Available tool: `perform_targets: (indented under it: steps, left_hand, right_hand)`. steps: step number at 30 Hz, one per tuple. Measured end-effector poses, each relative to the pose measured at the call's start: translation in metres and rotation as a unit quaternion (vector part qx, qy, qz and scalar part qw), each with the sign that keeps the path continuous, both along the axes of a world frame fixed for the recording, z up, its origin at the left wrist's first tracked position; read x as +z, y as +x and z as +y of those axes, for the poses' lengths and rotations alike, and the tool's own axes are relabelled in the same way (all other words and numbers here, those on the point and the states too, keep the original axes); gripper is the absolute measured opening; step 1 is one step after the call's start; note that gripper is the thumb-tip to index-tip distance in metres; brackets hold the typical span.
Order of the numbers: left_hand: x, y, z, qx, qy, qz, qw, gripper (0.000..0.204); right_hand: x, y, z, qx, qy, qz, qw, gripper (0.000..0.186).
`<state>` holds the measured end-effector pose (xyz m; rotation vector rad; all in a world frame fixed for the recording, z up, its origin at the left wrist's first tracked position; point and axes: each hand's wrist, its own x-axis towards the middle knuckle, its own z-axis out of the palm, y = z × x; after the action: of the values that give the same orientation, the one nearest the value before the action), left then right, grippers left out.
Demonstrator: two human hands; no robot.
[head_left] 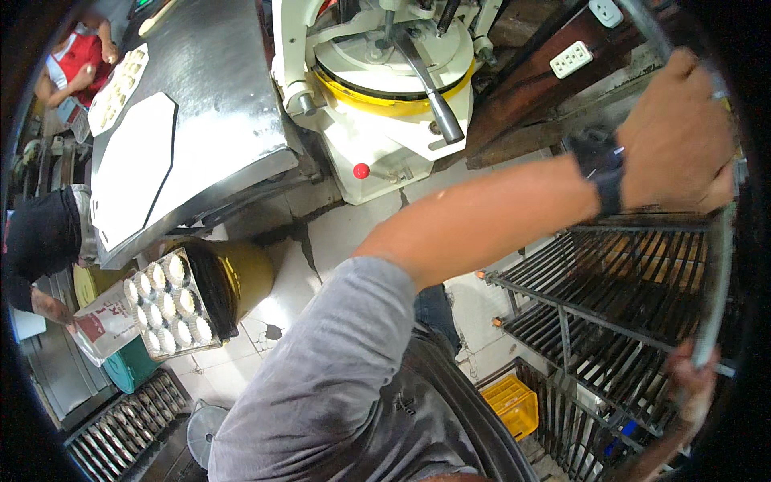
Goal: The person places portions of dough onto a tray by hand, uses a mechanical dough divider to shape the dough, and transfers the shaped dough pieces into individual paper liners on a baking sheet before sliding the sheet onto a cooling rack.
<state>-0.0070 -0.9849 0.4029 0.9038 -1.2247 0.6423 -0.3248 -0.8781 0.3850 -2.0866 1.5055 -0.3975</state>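
My left hand (675, 136), with a black watch at the wrist, reaches across to the upper right, fingers closed on a long metal edge (715, 297), apparently of a tray, seen nearly edge-on along the rim of the view. My right hand (695, 373) grips the same metal piece lower down, partly blurred. Beside and below both hands stands a dark metal rack (586, 265) with barred shelves.
A cream press machine (385, 145) and steel table (217, 88) with white boards (128, 169) stand ahead. Two other people (76, 56) (40, 241) are at left. A pan of filled cups (165, 305) rests on a yellow bin. A yellow crate (510, 406) lies low right.
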Motion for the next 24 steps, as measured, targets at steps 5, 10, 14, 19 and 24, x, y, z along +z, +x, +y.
perform_targets:
  steps: [5, 10, 14, 19, 24]
  left_hand:
    - [-0.113, 0.001, 0.024, -0.097, 0.053, -0.057, 0.992, 0.016]
    - [-0.143, 0.022, 0.048, -0.231, 0.065, -0.063, 0.969, 0.025]
    - [-0.257, 0.099, 0.079, -0.128, 0.329, 0.024, 0.935, 0.024]
    - [-0.301, 0.128, 0.028, -0.056, 0.401, -0.124, 0.906, 0.016]
    - [-0.317, 0.094, -0.052, 0.124, 0.477, -0.111, 0.863, 0.017]
  right_hand:
    - [-0.081, -0.002, -0.022, -0.036, 0.206, -0.066, 0.976, 0.045]
    - [-0.064, 0.014, -0.037, -0.006, 0.281, -0.08, 0.956, 0.041]
    - [-0.057, 0.019, -0.026, -0.056, 0.281, -0.093, 0.953, 0.035]
    - [-0.056, 0.021, -0.028, -0.074, 0.318, -0.111, 0.939, 0.027]
    - [-0.072, 0.02, -0.028, -0.076, 0.291, -0.111, 0.947, 0.027]
